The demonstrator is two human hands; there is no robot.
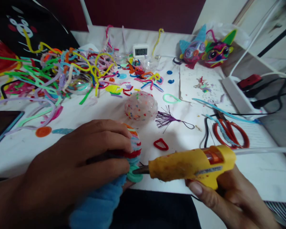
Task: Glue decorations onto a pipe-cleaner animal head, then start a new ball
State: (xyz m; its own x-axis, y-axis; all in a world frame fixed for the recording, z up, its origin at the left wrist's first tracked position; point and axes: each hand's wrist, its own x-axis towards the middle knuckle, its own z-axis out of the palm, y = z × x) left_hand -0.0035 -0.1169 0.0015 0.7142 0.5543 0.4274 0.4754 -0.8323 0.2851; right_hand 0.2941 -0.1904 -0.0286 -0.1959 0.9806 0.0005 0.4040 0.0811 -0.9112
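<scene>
A yellow hot glue gun (181,167) is in my right hand (235,197), its fingers wrapped round the handle. The dark nozzle points left and meets a small green coil (134,174) on a fuzzy pipe-cleaner craft piece (97,203). My left hand (85,159) is closed over this craft piece, which shows a blue ribbed part below and red, orange and light blue bands above. Much of it hides behind my fingers. Just beyond stands a clear ball with coloured specks (141,106), beside a purple tassel (168,119). A red pipe-cleaner loop (161,144) lies near the nozzle.
A tangled heap of pipe cleaners (62,73) spreads at the left, behind a phone (4,127). Orange-handled scissors (231,130) lie right, near a power strip (240,95) with cables. Two decorated animal heads (216,52) and a small clock (140,51) stand behind.
</scene>
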